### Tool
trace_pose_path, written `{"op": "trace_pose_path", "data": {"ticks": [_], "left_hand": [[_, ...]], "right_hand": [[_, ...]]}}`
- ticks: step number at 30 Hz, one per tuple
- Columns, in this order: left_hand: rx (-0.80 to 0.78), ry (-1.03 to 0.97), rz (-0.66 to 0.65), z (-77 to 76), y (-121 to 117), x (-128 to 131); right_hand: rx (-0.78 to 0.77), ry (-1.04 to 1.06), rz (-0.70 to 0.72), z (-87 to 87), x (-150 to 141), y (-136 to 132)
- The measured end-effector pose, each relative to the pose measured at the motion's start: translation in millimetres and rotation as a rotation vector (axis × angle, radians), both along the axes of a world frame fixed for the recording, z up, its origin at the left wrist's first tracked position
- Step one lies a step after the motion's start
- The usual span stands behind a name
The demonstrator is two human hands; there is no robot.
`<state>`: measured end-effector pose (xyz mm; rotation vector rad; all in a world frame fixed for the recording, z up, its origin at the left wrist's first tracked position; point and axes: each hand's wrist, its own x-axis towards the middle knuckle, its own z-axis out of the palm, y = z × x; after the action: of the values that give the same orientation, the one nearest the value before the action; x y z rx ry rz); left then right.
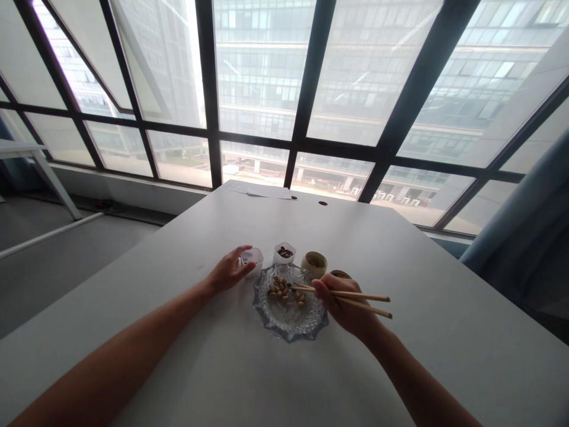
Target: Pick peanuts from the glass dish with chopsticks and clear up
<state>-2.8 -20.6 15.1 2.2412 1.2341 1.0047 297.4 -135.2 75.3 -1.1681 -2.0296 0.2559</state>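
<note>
My right hand [351, 305] holds a pair of wooden chopsticks [364, 295], their tips over a clear scalloped glass plate [291, 332]. Tan nuts [279, 287], which look like pistachios, lie on the plate, and a small dark piece [290, 286] is at the chopstick tips. Whether the tips pinch it, I cannot tell. My left hand [229, 270] curves its thumb and fingers around a small white cup [252, 270] at the plate's upper left. Little of that cup's contents shows.
Behind the plate stand a white cup [284, 247] of dark seeds and an olive-green cup [313, 273]. Another round container [341, 274] is partly hidden behind my right hand. Papers [269, 193] lie at the white table's far edge, near the windows.
</note>
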Motion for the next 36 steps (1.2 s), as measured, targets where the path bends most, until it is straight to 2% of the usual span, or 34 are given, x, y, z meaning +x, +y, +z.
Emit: {"op": "trace_pose_path", "data": {"ticks": [3, 7, 20, 29, 36], "left_hand": [[0.006, -0.008, -0.005, 0.0, 0, 0], [0.014, -0.01, -0.006, 0.1, 0, 0], [0.018, 0.012, 0.0, 0.4, -1, 1], [0.019, 0.008, 0.002, 1.8, -1, 0], [0.001, 0.011, 0.002, 1.5, -1, 0]], "right_hand": [[-0.032, 0.04, -0.014, 4.3, 4, -2], [-0.074, 0.053, 0.04, 7.4, 9, -1], [-0.083, 0.025, 0.073, 3.2, 10, 3], [0.044, -0.064, 0.101, 3.3, 4, 1], [-0.061, 0.139, 0.039, 0.1, 10, 2]]}}
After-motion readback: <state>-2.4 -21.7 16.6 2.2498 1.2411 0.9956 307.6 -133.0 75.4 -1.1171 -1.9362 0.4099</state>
